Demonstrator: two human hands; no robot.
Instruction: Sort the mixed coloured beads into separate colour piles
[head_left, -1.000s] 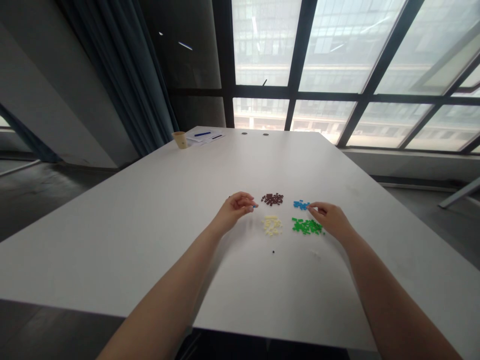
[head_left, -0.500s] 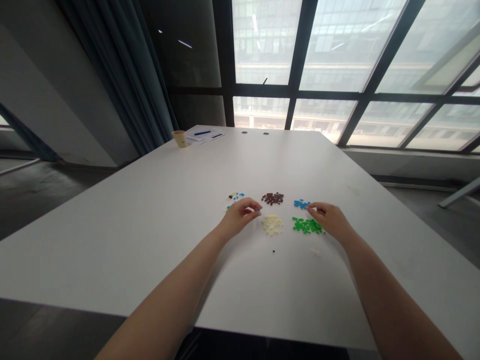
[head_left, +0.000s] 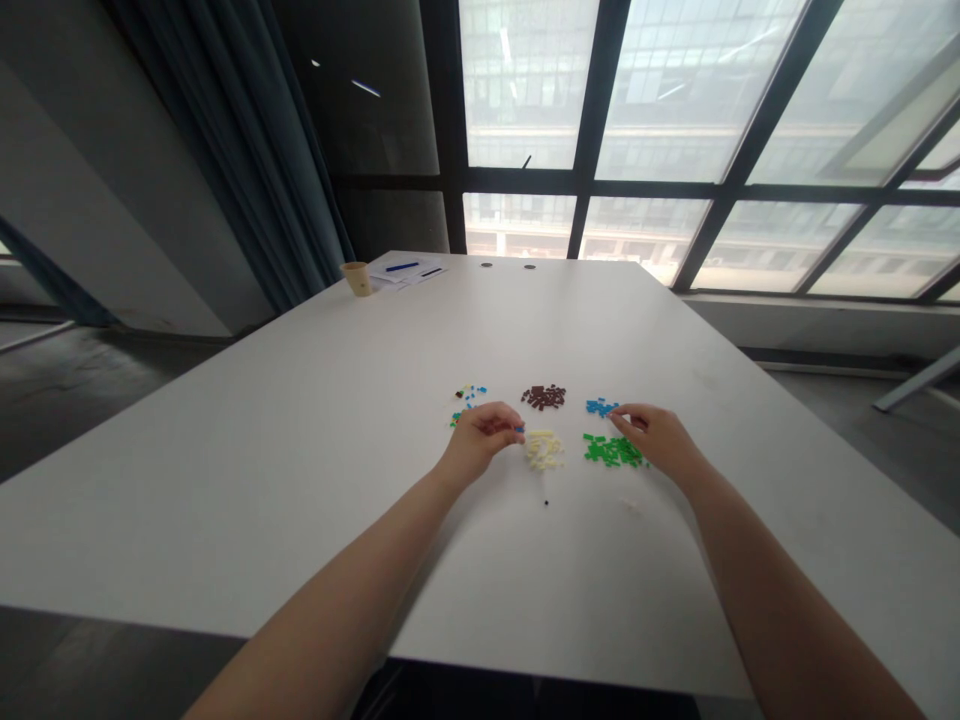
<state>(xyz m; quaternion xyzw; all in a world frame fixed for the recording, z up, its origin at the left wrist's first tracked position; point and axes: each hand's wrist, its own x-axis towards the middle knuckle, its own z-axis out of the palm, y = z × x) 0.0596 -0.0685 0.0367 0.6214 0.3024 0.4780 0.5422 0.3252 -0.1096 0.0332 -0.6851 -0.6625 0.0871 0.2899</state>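
Observation:
Small piles of tiny pieces lie on the white table (head_left: 300,480): brown pile (head_left: 544,396), blue pile (head_left: 600,407), cream pile (head_left: 544,449), green pile (head_left: 611,451), and a mixed-colour pile (head_left: 466,396). My left hand (head_left: 484,442) is curled just left of the cream pile, its fingertips pinching a small blue piece. My right hand (head_left: 658,440) rests beside the green pile with fingers pinched at the edge of the blue pile. What they pinch is too small to make out.
A single dark piece (head_left: 546,501) lies alone nearer to me. At the far left corner stand a paper cup (head_left: 358,278) and papers with a blue pen (head_left: 403,268). Large windows and a dark curtain are beyond the table.
My left hand has drawn back toward me and slightly right, uncovering the mixed-colour pile. My right hand has stayed in place.

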